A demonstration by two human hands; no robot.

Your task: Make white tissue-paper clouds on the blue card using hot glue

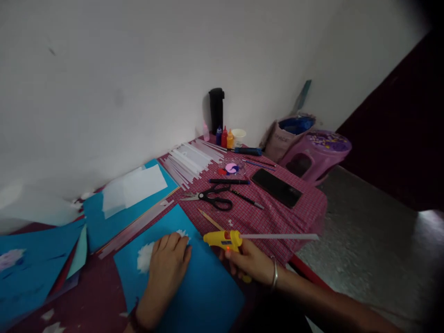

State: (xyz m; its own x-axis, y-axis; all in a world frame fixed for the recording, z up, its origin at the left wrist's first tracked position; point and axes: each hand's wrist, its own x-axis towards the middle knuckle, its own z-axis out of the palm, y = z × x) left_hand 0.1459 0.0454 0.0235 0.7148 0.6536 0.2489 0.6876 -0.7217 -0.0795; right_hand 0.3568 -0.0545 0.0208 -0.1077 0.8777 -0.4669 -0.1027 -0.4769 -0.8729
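My right hand (249,259) is wrapped round a yellow glue gun (222,238) with a lit red light and a long pale glue stick (280,236) out of its back. Its nozzle points left, over the edge of a blue sheet of paper (204,286). On that sheet, my left hand (169,259) lies palm down with its fingers extended, over white ruffled pieces (144,257) that it partly hides. Just beyond the nozzle is a light pencil (211,219). Black-handled scissors (211,198) rest farther back, blades slightly apart.
White strips (190,159), a paint palette (231,168), a phone (276,187) and a black pen (229,181) lie on the checked cloth. Paint bottles (224,137) and a black bottle (217,111) stand by the wall. More blue sheets (38,268) are at left. A pink stool (317,152) stands beyond the table.
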